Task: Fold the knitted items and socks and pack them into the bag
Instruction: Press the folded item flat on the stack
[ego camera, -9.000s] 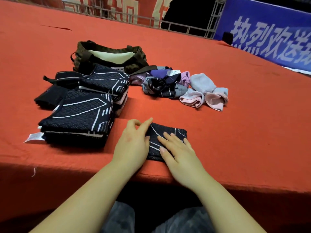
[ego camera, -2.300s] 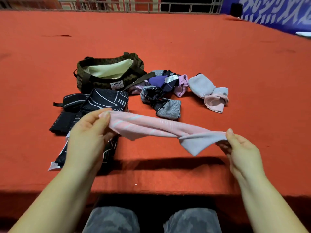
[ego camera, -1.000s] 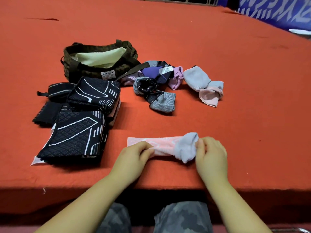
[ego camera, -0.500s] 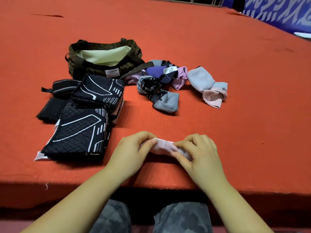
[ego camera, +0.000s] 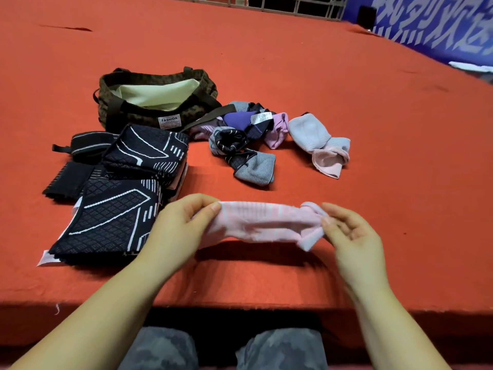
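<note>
A pink sock point(ego camera: 262, 222) with a grey toe hangs stretched a little above the red cloth near the front edge. My left hand point(ego camera: 181, 225) pinches its left end and my right hand point(ego camera: 352, 233) pinches the grey toe end. Folded black knitted items with white lines point(ego camera: 112, 214) are stacked to the left. The open camouflage bag point(ego camera: 157, 97), with pale lining, stands behind them. A pile of mixed socks point(ego camera: 248, 132) lies right of the bag, with a grey and pink pair point(ego camera: 320, 145) further right.
The red-covered table point(ego camera: 346, 76) stretches far back and to the right. A small black strap item point(ego camera: 88, 142) lies left of the stack. A blue banner point(ego camera: 440, 25) and metal railings stand at the back. The table's front edge runs just below my hands.
Half a second ago the pink sock was bunched between my hands on the cloth. Now my hands have moved apart and lifted, stretching it out.
</note>
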Tool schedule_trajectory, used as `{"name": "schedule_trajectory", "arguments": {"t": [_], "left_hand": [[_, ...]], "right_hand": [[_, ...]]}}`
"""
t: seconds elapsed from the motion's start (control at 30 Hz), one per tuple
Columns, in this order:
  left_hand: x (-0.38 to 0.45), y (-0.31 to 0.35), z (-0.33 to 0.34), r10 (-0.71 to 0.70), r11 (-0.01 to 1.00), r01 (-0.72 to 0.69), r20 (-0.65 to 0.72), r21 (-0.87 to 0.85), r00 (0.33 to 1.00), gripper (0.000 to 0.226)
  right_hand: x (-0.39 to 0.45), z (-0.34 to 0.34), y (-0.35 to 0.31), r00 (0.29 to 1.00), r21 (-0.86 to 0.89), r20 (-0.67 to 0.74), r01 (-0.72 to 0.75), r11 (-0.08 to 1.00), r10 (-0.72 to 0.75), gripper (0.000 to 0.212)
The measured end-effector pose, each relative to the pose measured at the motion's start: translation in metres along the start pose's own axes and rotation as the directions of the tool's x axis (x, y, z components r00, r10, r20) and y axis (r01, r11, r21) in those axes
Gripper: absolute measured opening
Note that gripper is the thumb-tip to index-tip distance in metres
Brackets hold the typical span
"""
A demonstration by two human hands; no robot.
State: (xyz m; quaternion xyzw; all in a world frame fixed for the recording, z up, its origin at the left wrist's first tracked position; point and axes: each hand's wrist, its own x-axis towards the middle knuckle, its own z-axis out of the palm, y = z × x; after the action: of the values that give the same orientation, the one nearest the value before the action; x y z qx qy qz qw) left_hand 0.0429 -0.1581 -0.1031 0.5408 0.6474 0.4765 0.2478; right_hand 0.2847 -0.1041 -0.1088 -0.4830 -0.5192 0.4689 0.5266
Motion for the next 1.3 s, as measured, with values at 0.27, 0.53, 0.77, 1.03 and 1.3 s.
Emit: {"name": "schedule_trajectory", "arguments": {"t": [0.27, 0.53, 0.77, 1.03, 1.3], "left_hand": [[-0.002, 0.021, -0.003, 0.077, 0.996, -0.082, 0.115, 0.04, 0.99, 0.019], [0.006, 0.061, -0.004, 0.409, 0.74, -0.589, 0.477, 0.325, 0.778, 0.03], [0.022, 0.062, -0.033, 0.356, 0.723, -0.522, 0.405, 0.452, 0.842, 0.039], [0.045, 0.05, -0.039, 0.068, 0.752, -0.368, 0.49, 0.547, 0.869, 0.015], [0.043, 0.046, 0.041, 0.103, 0.538, -0.419, 0.436, 0.732, 0.894, 0.036]], "right_hand": [[0.004, -0.011, -0.012, 0.995, 0.037, 0.045, -0.091, 0.995, 0.089, 0.029], [-0.005, 0.012, -0.038, 0.795, -0.57, 0.584, 0.547, 0.613, -0.167, 0.05], [0.018, -0.007, -0.027, 0.811, -0.633, 0.583, 0.413, 0.654, 0.053, 0.019], [0.013, -0.047, -0.034, 0.791, -0.363, 0.502, -0.174, 0.916, 0.349, 0.013], [0.011, -0.016, 0.017, 0.833, -0.444, 0.148, -0.426, 0.788, 0.533, 0.021]]}}
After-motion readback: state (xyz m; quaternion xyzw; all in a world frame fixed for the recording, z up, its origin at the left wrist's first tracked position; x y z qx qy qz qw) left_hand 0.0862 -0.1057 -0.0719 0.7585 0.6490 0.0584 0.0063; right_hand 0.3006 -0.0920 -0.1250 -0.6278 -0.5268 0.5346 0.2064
